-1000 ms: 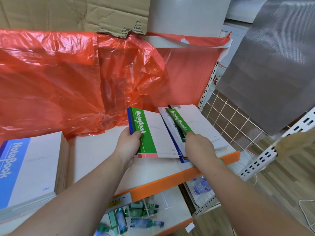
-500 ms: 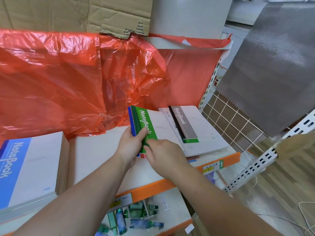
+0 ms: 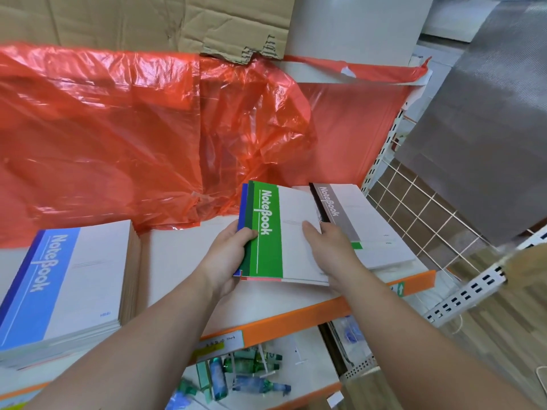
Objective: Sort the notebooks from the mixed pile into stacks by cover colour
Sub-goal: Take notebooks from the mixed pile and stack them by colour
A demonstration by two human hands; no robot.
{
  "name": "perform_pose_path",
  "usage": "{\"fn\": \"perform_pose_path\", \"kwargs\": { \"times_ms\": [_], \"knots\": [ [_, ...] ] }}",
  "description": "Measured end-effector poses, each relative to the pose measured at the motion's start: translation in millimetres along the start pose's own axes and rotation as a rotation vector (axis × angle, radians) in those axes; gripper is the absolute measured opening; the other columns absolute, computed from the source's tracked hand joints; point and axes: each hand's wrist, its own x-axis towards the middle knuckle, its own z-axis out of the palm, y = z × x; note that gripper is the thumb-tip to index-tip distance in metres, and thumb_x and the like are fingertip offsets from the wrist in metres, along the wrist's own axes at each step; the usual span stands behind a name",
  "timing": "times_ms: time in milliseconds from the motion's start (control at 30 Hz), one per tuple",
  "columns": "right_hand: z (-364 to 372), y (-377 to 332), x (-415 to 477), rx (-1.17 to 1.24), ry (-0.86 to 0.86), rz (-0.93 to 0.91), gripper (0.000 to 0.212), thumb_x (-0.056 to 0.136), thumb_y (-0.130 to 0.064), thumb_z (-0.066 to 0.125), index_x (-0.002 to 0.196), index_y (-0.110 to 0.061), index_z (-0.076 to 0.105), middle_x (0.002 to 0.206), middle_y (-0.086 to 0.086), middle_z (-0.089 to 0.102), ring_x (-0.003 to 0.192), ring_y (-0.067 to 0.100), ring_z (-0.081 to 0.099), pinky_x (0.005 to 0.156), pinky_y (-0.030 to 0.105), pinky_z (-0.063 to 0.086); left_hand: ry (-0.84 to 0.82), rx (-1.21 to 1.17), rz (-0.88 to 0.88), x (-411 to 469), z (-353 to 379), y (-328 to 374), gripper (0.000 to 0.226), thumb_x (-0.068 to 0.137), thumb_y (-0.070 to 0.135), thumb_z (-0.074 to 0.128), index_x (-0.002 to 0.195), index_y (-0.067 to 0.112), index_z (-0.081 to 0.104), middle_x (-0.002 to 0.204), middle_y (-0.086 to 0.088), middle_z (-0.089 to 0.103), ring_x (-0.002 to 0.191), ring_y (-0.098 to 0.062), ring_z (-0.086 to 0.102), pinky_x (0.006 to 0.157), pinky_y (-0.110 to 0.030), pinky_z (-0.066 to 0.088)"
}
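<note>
**Notebook bundle (image 3: 266,232) in hand at shelf (image 3: 183,261) front edge**

Left hand (image 3: 228,255) grips the bundle at its spine side, thumb curled onto the green-banded top cover. A blue spine (image 3: 243,208) shows beneath. Right hand (image 3: 331,250) lies on the white part of that cover at its right edge. Whether its fingers (image 3: 327,229) grip the edge cannot be told. The bundle is near the shelf's front edge, right of middle. Grey-banded pile (image 3: 364,226) lies at the right end, just beside it. Blue-banded stack (image 3: 59,279) occupies the left end. Red plastic sheet (image 3: 118,137) hangs along the back edge.
</note>
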Motion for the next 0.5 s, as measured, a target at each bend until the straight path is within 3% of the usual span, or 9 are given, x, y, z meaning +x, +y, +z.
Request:
{"fn": "perform_pose_path", "kwargs": {
  "times_ms": [100, 200, 300, 400, 500],
  "knots": [
    [6.8, 4.5, 3.4, 0.167, -0.089, 0.078, 0.026, 0.099, -0.026, 0.054, 0.116, -0.013, 0.068, 0.102, 0.0, 0.074, 0.091, 0.02, 0.071, 0.087, 0.043, 0.057, -0.023, 0.047, 0.037, -1.4, -11.4, 0.4, 0.023, 0.099, 0.016, 0.056, 0.121, 0.02, 0.06, 0.109, -0.008, 0.074, 0.097, -0.029, 0.072, 0.081, -0.041, 0.057],
    [14.7, 5.5, 1.1, 0.102, -0.064, -0.065, 0.022, 0.099, -0.019, 0.052, 0.118, -0.024, 0.062, 0.102, -0.015, 0.068, 0.096, 0.008, 0.066, 0.083, 0.029, 0.055, -0.004, 0.221, 0.142, -2.2, -22.2, 0.8, 0.03, 0.096, 0.011, 0.062, 0.124, 0.02, 0.059, 0.111, -0.002, 0.074, 0.099, -0.025, 0.072, 0.086, -0.041, 0.057],
    [22.3, 4.5, -2.2, 0.048, -0.023, -0.212, 0.031, 0.098, -0.017, 0.051, 0.126, -0.032, 0.05, 0.108, -0.022, 0.061, 0.103, 0.0, 0.058, 0.075, 0.015, 0.044, 0.104, 0.326, 0.243, 0.3, -28.2, 0.7, 0.027, 0.095, 0.005, 0.062, 0.115, 0.024, 0.062, 0.107, 0.003, 0.074, 0.097, -0.019, 0.072, 0.081, -0.037, 0.056],
    [30.3, 5.6, -4.1, 0.056, -0.035, -0.276, 0.024, 0.098, -0.015, 0.053, 0.118, -0.027, 0.046, 0.104, -0.022, 0.057, 0.095, -0.01, 0.054, 0.07, 0.001, 0.039, 0.186, 0.3, 0.318, 0.6, -28.9, -3.2, 0.034, 0.093, 0.0, 0.062, 0.114, 0.027, 0.059, 0.112, 0.005, 0.072, 0.104, -0.013, 0.068, 0.092, -0.036, 0.053],
    [41.5, 17.6, -6.2, 0.089, -0.065, -0.255, 0.024, 0.097, -0.023, 0.056, 0.117, -0.033, 0.047, 0.108, -0.021, 0.06, 0.096, -0.012, 0.056, 0.081, 0.007, 0.046, 0.213, 0.297, 0.344, -2.2, -26.7, -12.9, 0.034, 0.093, 0.008, 0.065, 0.121, 0.024, 0.056, 0.115, 0.006, 0.071, 0.105, -0.01, 0.067, 0.098, -0.038, 0.053]
  ]
}}
